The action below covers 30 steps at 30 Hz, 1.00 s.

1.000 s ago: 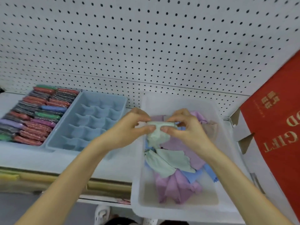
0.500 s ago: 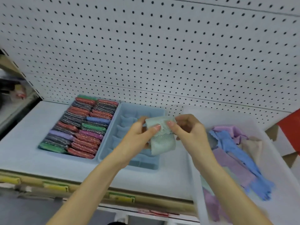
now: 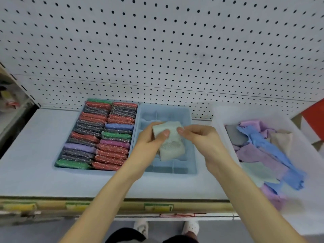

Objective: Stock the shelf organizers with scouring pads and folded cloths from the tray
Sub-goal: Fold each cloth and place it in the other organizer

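Note:
My left hand (image 3: 149,139) and my right hand (image 3: 201,137) both pinch a folded pale green cloth (image 3: 171,142) by its top edge, holding it over the light blue divided organizer (image 3: 190,163). That organizer's compartments look bare where they show. To its left, a second organizer (image 3: 57,165) is packed with two rows of glittery scouring pads (image 3: 105,135) in red, dark grey, green, blue and purple. At the right, a translucent white tray (image 3: 219,123) holds loose cloths (image 3: 263,148) in blue, purple, beige, grey and pale green.
Both organizers stand on a white shelf (image 3: 35,134) backed by white pegboard (image 3: 157,50). Price-tag strips (image 3: 157,206) run along the shelf's front edge. A red box (image 3: 313,116) stands at the far right, behind the tray. My feet show below the shelf.
Both hands carried the green cloth left, from above the tray to above the divided organizer, and the view swung left with them. The cloth now hangs lower over the compartments.

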Motion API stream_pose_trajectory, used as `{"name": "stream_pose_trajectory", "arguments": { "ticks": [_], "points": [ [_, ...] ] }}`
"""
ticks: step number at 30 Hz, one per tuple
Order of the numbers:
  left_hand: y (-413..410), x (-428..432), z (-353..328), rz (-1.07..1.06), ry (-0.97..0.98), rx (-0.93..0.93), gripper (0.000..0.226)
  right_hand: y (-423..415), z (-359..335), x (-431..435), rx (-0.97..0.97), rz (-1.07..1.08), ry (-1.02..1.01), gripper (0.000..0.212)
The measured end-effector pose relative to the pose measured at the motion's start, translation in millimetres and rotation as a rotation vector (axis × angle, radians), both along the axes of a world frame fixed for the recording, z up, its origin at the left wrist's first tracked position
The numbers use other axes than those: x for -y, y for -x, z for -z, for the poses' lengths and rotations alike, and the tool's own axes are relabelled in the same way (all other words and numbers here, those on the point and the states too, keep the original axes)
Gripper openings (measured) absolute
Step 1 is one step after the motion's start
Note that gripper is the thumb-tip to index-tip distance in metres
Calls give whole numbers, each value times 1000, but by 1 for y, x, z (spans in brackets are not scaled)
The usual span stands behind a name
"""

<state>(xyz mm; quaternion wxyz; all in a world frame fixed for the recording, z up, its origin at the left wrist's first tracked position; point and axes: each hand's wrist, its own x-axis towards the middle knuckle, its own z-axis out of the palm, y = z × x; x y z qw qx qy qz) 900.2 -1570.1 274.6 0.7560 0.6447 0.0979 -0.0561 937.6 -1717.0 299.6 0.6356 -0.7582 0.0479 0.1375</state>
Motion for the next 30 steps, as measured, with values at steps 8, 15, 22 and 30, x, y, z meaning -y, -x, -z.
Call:
{"name": "stream_pose_trajectory", "arguments": {
  "ticks": [8,15,22,30],
  "points": [
    [2,-24,7,50,142,-60,19,-1,8,-8,-30,-136,143,26],
    [5,-36,-2,181,-1,-60,6,4,8,-12,-73,-331,33,14],
    [4,-46,-5,258,171,-113,19,10,16,-3,51,-305,-190,12],
    [-6,-38,-6,190,201,-108,15,4,25,3,57,-208,-309,24]
  ]
}}
